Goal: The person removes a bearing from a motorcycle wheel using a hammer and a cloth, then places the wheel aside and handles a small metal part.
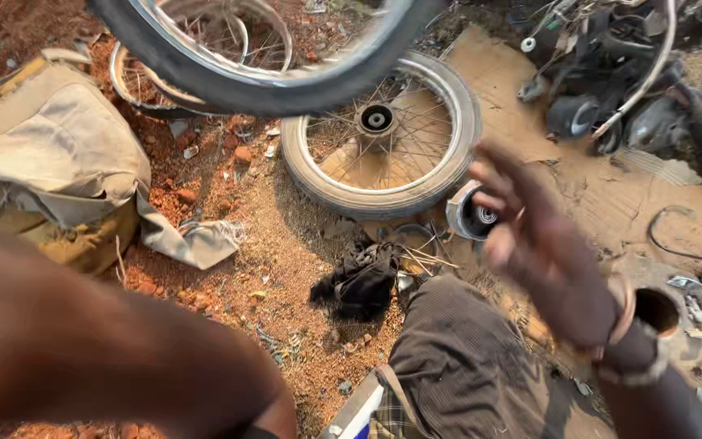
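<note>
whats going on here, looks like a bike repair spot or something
A person sits on red gravel among motorcycle parts. Their right hand, blurred, is raised with fingers spread, holding nothing clearly visible, in front of a small round metal part. The left hand is out of view; only the forearm shows. A spoked wheel with tyre lies flat on the ground ahead, another wheel is tilted above it, and a black rag lies near the knee.

The wheel [379, 134] lying at the upper middle of the frame has a matt black rubber tyre, thin metal spokes and a dull metal hub, and the wheel at the top edge [253, 49] shows a glossy metal rim inside worn rubber. The ground [229, 244] is rough reddish gravel and dust. At the left lies faded, crumpled cloth [50, 154]; at centre a matt black rag [359, 280].
</note>
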The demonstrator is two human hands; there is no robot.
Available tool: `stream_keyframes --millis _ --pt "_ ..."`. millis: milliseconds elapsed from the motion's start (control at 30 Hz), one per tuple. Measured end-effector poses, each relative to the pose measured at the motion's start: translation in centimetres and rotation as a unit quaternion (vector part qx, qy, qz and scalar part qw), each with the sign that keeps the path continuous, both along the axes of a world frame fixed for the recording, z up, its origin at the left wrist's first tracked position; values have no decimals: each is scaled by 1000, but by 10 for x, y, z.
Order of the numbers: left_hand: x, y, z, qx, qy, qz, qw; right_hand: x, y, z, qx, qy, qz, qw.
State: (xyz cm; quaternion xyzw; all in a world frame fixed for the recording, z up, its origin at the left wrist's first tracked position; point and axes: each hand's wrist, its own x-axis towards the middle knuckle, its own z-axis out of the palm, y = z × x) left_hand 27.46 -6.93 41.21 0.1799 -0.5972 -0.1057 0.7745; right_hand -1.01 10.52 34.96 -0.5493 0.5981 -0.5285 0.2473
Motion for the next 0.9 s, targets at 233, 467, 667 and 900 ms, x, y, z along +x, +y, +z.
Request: stream_keyframes --millis 233,467,667,900 --pt "-121 131 -201 224 -445 -166 851 -20 121 -187 217 -50 -124 967" --pt "-190 270 -339 -88 -799 -260 535 -15 245 -362 462 92 -266 841" --pt "-175 223 -324 122 -682 -372 618 12 298 -375 366 149 -114 911" --pt "-199 240 -256 251 -540 -684 423 -1 307 -313 219 158 -41 962"
